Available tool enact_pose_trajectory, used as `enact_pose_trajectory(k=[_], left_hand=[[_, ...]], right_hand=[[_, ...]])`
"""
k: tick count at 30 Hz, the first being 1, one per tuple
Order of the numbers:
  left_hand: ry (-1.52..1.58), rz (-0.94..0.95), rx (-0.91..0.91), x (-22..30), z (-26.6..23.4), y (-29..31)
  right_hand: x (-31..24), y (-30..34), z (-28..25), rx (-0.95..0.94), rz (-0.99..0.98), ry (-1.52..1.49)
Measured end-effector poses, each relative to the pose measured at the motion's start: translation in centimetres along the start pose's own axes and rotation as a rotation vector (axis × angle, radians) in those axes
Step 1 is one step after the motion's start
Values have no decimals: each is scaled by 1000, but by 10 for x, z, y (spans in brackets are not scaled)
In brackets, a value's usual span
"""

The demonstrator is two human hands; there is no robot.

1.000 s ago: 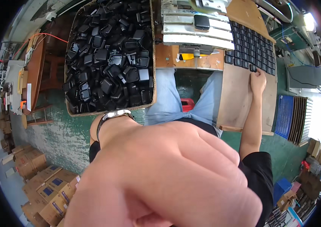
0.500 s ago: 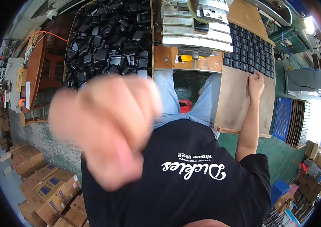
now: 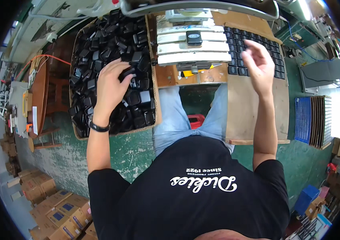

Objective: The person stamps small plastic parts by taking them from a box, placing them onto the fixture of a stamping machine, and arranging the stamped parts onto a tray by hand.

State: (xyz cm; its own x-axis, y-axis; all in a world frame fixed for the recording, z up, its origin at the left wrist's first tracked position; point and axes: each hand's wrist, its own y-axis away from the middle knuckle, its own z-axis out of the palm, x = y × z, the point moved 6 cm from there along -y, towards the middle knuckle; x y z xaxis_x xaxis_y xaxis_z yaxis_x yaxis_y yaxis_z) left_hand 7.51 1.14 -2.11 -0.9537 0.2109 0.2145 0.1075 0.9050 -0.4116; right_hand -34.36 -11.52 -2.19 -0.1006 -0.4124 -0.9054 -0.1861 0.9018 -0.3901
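My left hand (image 3: 112, 82) is in a carton (image 3: 157, 112) heaped with small black plastic cases (image 3: 92, 84). Its thumb and fingers close round one black plastic case (image 3: 127, 73). To the right, my right hand (image 3: 261, 66) hovers over a wooden board (image 3: 254, 116), with its fingers apart and nothing between them. Beneath and beside that hand lie rows of black cases with a pale oval print (image 3: 242, 71). Between the hands, another printed case (image 3: 194, 38) sits on the white slatted bed (image 3: 170, 48) of a machine.
A grey curved bar (image 3: 202, 11) crosses behind the machine bed. Something yellow (image 3: 186, 74) lies under the bed on the wooden bench (image 3: 166, 76). Blue crates and stacked boards (image 3: 313, 120) stand at far right; cardboard boxes (image 3: 64, 216) are at lower left.
My left hand has gone from close before the camera into the carton of cases. My right hand has left the near row and moved left and farther away. The printed case on the bed is now uncovered.
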Motion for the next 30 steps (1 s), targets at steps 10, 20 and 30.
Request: enact_pose_trajectory(k=[10, 20, 30], left_hand=[[408, -608, 67, -37, -25, 23], [652, -585, 191, -87, -18, 29], [958, -344, -87, 59, 9, -74]], right_hand=[[-35, -53, 104, -398, -261, 460], [72, 32, -82, 264, 92, 245], [163, 109, -193, 424, 738, 844]])
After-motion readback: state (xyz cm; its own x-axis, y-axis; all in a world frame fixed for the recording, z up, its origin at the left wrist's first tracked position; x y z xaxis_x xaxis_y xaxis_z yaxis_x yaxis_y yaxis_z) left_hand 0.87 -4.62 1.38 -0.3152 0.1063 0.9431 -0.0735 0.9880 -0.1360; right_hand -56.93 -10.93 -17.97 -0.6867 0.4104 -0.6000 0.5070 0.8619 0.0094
